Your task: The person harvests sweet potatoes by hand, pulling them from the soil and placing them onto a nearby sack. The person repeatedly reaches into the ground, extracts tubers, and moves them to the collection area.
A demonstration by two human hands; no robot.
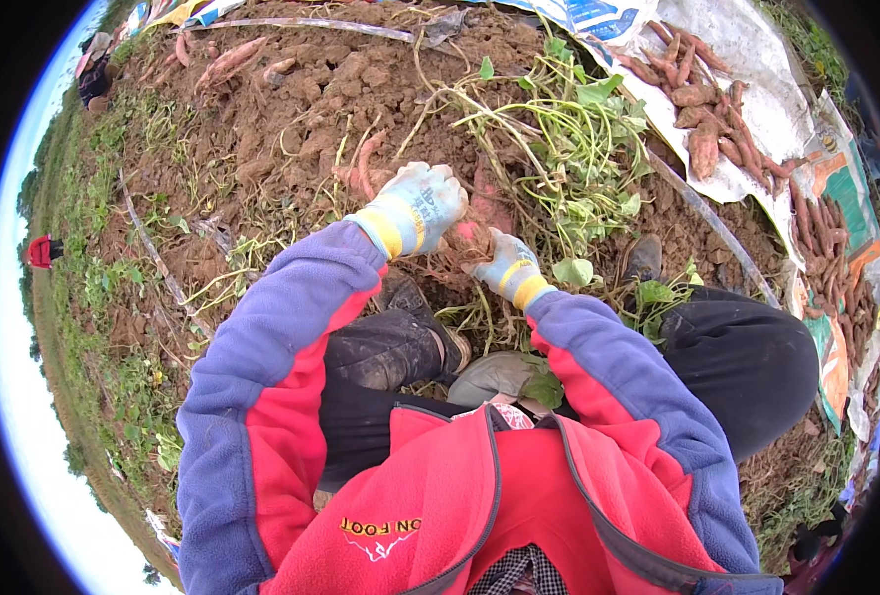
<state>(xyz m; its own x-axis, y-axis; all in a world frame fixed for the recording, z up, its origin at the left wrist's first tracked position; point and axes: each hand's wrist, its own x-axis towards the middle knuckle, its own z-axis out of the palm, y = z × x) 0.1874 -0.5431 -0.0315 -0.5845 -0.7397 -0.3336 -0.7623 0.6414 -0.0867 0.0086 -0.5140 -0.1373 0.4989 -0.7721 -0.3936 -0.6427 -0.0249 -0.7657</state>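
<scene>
Person crouches on a dug-up soil bed (291,119), harvesting sweet potatoes. Left hand (415,206), in a pale blue work glove with a yellow cuff, is curled over the crown of a root clump, fingers closed around stems and a pinkish sweet potato (366,164) that sticks out of the soil just beyond it. Right hand (507,266), same kind of glove, is closed on a reddish tuber (475,238) at the base of the clump, thumb side up; how tight the grip is I cannot tell, since dirt and roots hide the fingertips.

Step in hand, as I judge it: freeing tubers from the clump and loosening them out of the earth. The next move likely calls for a firm twist or pull while the left hand steadies the stems, without snapping the tuber.

Green vines (584,139) lie just beyond the hands. Harvested sweet potatoes (708,129) are piled on a white tarp (757,50), well apart to the right. Muddy boot (390,342) sits below the hands.
</scene>
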